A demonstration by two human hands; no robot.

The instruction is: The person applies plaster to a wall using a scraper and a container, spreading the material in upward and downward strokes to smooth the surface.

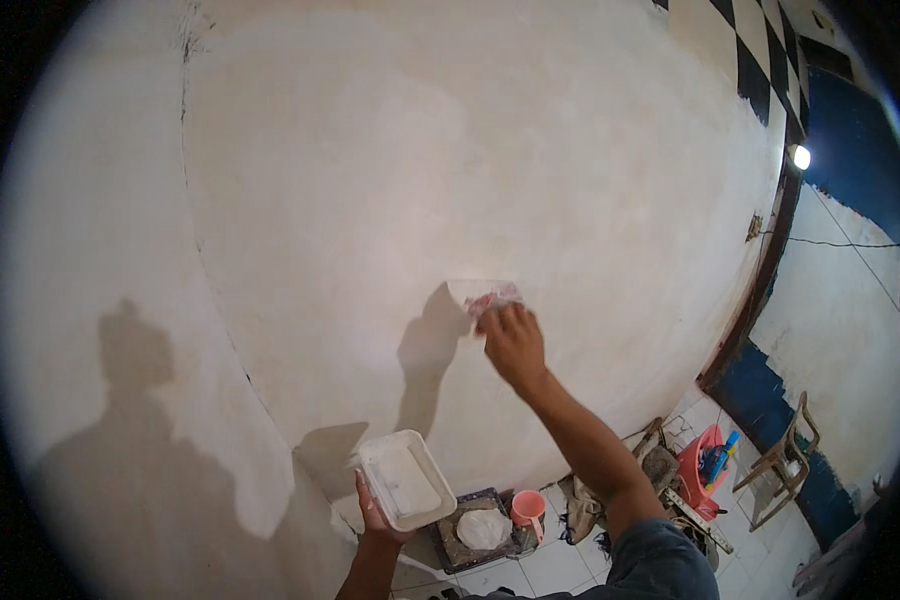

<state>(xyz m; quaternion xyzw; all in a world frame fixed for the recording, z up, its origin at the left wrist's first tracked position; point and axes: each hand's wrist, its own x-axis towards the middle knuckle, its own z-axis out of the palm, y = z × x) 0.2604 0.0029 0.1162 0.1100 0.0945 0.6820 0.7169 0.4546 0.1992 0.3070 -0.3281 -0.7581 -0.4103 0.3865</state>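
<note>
My right hand (513, 345) is closed on a putty spreader (495, 297), pinkish red and whitish, held against the pale wall (320, 200). Its thin edge blends into the wall, so its full outline is hard to make out. Lower down, my left hand (378, 515) grips a white rectangular plastic tub (377, 464) by its side and underside. White paste (407, 482) coats the inside of the tub. Most of the left fingers are hidden beneath it.
Below the tub, a dark tray (448, 553) on the tiled floor holds a white bundle (483, 530). Beside it are a pink dipper (528, 509) and cloths (582, 510). Farther right stand a pink bucket (692, 470) of tools and a chair (782, 462). A lamp (800, 157) shines at upper right.
</note>
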